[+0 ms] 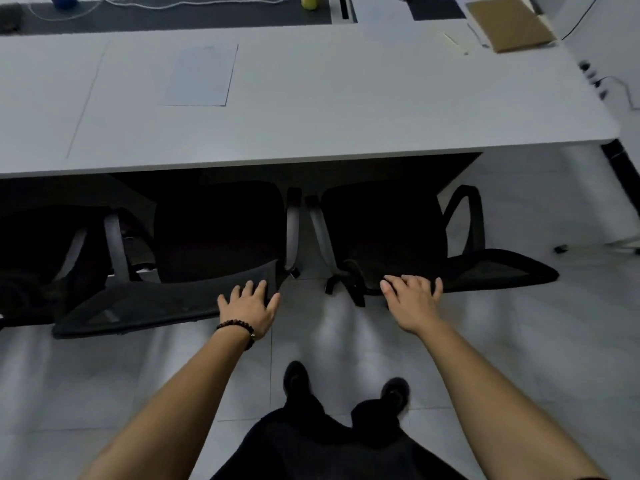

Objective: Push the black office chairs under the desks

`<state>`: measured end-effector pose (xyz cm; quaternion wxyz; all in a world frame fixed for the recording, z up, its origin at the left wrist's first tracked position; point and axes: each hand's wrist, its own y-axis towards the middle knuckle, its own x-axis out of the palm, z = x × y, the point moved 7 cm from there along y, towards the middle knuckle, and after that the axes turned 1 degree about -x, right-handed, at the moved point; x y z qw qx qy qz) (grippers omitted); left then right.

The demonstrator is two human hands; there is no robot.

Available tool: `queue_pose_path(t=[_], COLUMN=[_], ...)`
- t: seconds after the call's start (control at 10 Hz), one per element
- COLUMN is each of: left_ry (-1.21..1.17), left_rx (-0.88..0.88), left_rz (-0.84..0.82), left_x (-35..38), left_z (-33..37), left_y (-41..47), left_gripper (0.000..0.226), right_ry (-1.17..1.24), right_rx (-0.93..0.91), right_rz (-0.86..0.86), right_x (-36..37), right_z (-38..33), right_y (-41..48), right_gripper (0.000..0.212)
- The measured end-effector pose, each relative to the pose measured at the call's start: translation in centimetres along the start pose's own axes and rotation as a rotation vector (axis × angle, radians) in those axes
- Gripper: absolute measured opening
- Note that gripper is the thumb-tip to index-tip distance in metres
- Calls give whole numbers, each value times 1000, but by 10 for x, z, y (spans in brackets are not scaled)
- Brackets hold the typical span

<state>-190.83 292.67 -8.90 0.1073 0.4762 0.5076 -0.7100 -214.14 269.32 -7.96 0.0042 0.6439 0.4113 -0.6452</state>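
Note:
Two black office chairs stand side by side at the near edge of a long white desk [311,133]. The left chair [214,233] has its seat partly under the desktop, and my left hand [250,308] lies flat on the right end of its mesh backrest top, fingers spread. The right chair [384,230] is also partly under the desk, and my right hand [414,301] rests on the left part of its backrest top, fingers curled over the edge. A third black chair [45,258] shows at the far left, mostly in shadow.
A sheet of paper [202,76] lies on the desk and a brown cardboard piece [509,24] sits at its far right corner. A yellow bottle [309,1] stands at the back. My feet [346,386] stand on the grey tiled floor behind the chairs.

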Motion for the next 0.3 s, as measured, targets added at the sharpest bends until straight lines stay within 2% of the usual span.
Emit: queue_pose_path(t=[0.3], left_ry=[44], left_rx=[-64], left_rz=[12], left_x=[5], left_z=[-6], left_y=[-6], left_gripper=[60], right_ry=[0], right_rx=[-86], right_rz=[-71], right_x=[-7], right_z=[5], right_y=[0], right_gripper=[62])
